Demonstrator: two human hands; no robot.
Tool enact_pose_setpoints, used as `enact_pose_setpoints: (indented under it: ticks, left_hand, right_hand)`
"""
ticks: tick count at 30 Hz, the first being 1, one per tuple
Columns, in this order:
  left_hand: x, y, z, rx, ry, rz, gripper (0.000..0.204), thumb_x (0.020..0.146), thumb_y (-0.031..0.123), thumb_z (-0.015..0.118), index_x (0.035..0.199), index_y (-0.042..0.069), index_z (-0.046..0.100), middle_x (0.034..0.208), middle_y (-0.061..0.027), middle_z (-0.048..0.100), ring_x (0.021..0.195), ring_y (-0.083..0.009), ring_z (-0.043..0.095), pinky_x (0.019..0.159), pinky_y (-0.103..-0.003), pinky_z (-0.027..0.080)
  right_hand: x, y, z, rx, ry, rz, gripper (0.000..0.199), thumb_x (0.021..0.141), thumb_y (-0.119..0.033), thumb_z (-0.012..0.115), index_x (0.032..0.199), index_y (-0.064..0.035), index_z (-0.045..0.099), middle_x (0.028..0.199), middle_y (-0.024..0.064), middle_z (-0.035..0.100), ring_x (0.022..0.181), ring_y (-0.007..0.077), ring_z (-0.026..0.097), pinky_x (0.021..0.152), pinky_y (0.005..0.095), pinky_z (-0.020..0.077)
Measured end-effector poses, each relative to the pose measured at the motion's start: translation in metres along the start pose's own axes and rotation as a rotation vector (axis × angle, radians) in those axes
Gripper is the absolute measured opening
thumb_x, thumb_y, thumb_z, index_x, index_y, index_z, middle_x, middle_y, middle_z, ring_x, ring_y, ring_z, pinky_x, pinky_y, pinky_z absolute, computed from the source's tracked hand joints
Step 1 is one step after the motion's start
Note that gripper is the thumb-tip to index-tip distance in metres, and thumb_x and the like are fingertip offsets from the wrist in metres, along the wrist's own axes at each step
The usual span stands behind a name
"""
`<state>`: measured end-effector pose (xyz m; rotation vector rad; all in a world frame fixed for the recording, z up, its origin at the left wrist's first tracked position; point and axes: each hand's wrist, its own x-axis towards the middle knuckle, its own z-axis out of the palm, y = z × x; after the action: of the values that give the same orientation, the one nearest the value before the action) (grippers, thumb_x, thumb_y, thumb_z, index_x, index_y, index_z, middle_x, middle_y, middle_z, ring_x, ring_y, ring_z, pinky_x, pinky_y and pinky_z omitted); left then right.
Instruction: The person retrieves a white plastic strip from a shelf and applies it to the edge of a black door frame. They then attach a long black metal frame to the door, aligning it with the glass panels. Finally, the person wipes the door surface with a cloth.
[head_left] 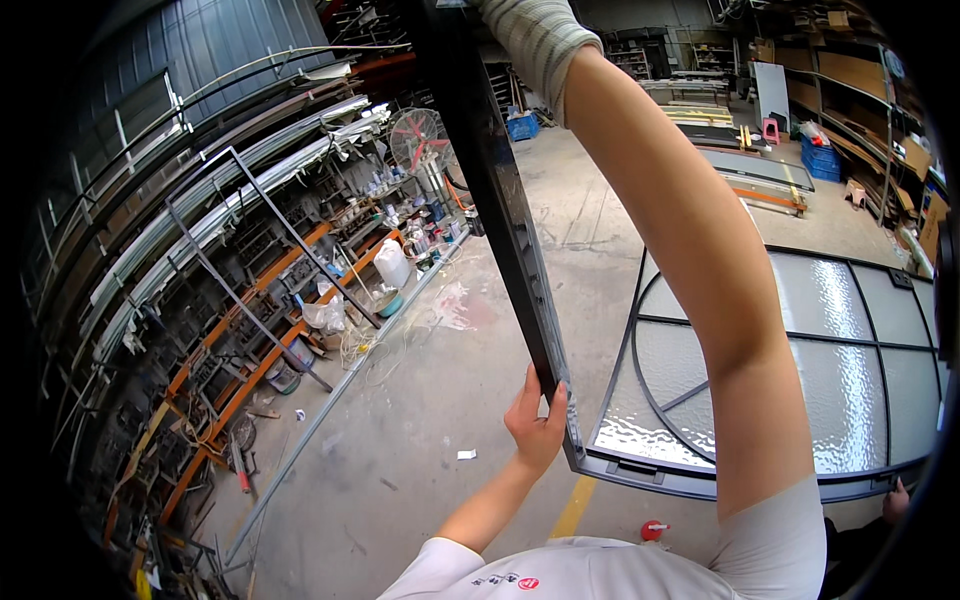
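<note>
"What's that left hand point(535, 425) got?"

"The lower part of a long black metal bar point(510, 240), pinched between thumb and fingers. The bar slants upward in front of the person."

"And the right hand point(540, 45)?"

"Raised high, in striped grey knit. Its fingers are out of sight, so I can't tell its grip."

"Beside the bar?"

"A black-framed textured-glass panel point(830, 395), right of it; another person's hand point(896, 502) is by the near edge."

One black metal frame point(490, 190) at twelve o'clock; one black-framed, textured-glass panel point(825, 385) at three; one red-bladed fan point(416, 140) at eleven; one teal plastic basin point(388, 304) at nine; apparently two blue plastic crates point(820, 158), at twelve and two.
</note>
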<state>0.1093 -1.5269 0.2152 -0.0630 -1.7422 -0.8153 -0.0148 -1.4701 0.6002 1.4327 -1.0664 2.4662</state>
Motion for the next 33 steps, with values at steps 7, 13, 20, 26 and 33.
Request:
enact_pose_setpoints:
  ticks: [7, 13, 20, 26, 33]
  left_hand:
    - [0.008, -0.008, 0.017, -0.049, -0.011, -0.007, 0.045, 0.081, 0.000, 0.066, 0.122, -0.010, 0.052, 0.088, -0.0176, 0.066, 0.074, -0.0226, 0.066, 0.069, -0.029, 0.051]
    - [0.015, -0.011, 0.030, -0.023, -0.055, -0.073, 0.044, 0.081, 0.000, 0.066, 0.122, -0.008, 0.053, 0.095, -0.0192, 0.067, 0.081, -0.0244, 0.067, 0.073, -0.031, 0.053]
    - [0.023, -0.012, 0.041, -0.131, -0.073, -0.109, 0.044, 0.082, -0.002, 0.064, 0.124, -0.008, 0.052, 0.102, -0.0163, 0.067, 0.084, -0.0207, 0.067, 0.075, -0.031, 0.054]
    - [0.035, -0.023, 0.039, -0.061, -0.115, 0.027, 0.048, 0.079, -0.004, 0.064, 0.126, -0.008, 0.051, 0.114, -0.0168, 0.063, 0.101, -0.0220, 0.061, 0.084, -0.032, 0.050]
    - [0.051, -0.062, 0.027, -0.141, -0.134, 0.347, 0.056, 0.065, 0.010, 0.073, 0.117, -0.006, 0.059, 0.122, -0.0188, 0.056, 0.113, -0.0341, 0.050, 0.094, -0.040, 0.041]
  right_hand:
    - [-0.031, 0.031, -0.055, 0.100, 0.117, 0.357, 0.018, 0.082, -0.015, 0.062, 0.089, 0.0013, 0.060, 0.074, 0.0105, 0.064, 0.059, 0.0207, 0.062, 0.054, 0.0322, 0.0553]
    - [-0.103, 0.090, -0.165, -0.093, 0.224, 0.620, 0.015, 0.088, -0.022, 0.055, 0.077, -0.0116, 0.057, 0.066, 0.0011, 0.058, 0.054, 0.0145, 0.057, 0.049, 0.0299, 0.0522]
    - [-0.221, 0.117, -0.267, -0.234, 0.442, 0.759, 0.015, 0.086, -0.017, 0.050, 0.075, -0.0080, 0.051, 0.060, 0.0030, 0.051, 0.044, 0.0135, 0.048, 0.041, 0.0273, 0.0409]
    - [-0.260, 0.102, -0.287, -0.247, 0.284, 0.885, 0.022, 0.089, -0.030, 0.056, 0.079, -0.0104, 0.056, 0.066, 0.0025, 0.058, 0.051, 0.0149, 0.056, 0.047, 0.0281, 0.0490]
    - [-0.202, 0.018, -0.294, -0.467, 0.485, 0.177, 0.043, 0.092, -0.041, 0.056, 0.112, -0.0035, 0.059, 0.107, 0.0117, 0.065, 0.099, 0.0204, 0.063, 0.090, 0.0351, 0.0506]
